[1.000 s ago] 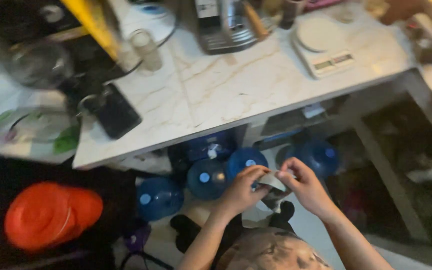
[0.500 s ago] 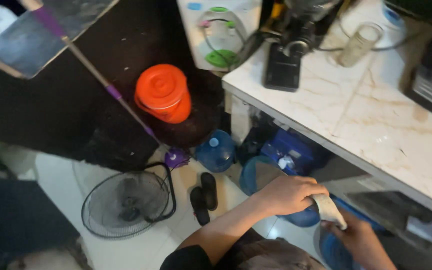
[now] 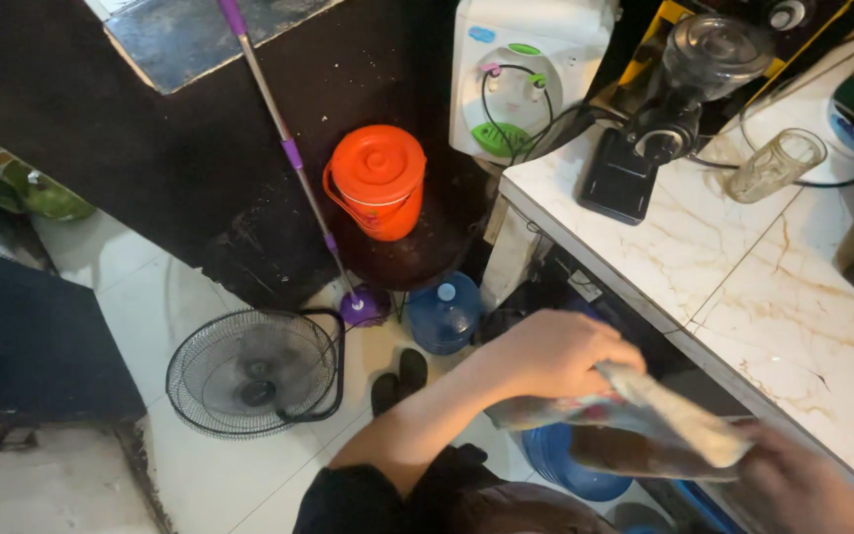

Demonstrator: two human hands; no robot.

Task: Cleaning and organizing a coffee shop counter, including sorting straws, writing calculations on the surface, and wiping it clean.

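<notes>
Cloth held between two hands

Fan point(image 3: 252, 372) on the floor at far left, then a mop point(image 3: 294, 163) and an orange bucket point(image 3: 376, 182). The left hand point(image 3: 557, 353) is clenched on a cloth point(image 3: 644, 420) (crumpled, greyish) below the tabletop point(image 3: 743, 287) edge. The right hand point(image 3: 808, 485) grips its other end, above blue water bottles point(image 3: 575, 465).

Counter point(image 3: 743, 287) at right. On it: phone point(image 3: 618, 179) near the left edge, blender point(image 3: 689, 84) behind the phone, glass jar point(image 3: 773, 165) right of the blender. Water dispenser point(image 3: 524, 74) behind the counter's left corner. Lidded bucket point(image 3: 378, 181) left of the dispenser, mop point(image 3: 294, 163) left of the bucket. On the floor: fan point(image 3: 249, 371) lower left, water bottle point(image 3: 444, 313) between fan and counter.
</notes>
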